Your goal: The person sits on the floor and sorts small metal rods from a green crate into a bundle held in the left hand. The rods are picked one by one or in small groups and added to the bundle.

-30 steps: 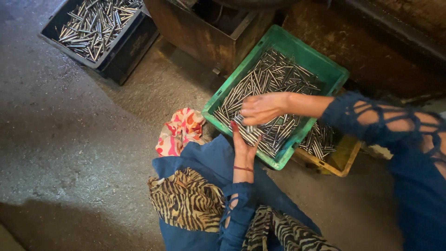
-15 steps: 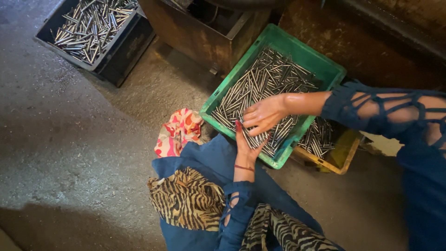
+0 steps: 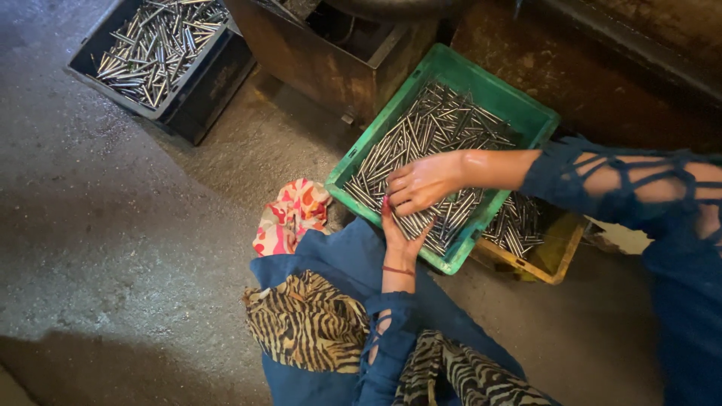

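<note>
Concrete floor (image 3: 113, 225) holds a green crate (image 3: 481, 83) of rods (image 3: 421, 143). Over its near edge, right hand (image 3: 425, 183) and left hand (image 3: 401, 234) pinch 1 bunch of rods together.

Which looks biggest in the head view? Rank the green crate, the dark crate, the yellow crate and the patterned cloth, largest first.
1. green crate
2. dark crate, cut off by the frame's top edge and farther away, so its place is unsure
3. yellow crate, mostly hidden under the green one
4. patterned cloth, looks about as big as the yellow crate's visible part
</note>
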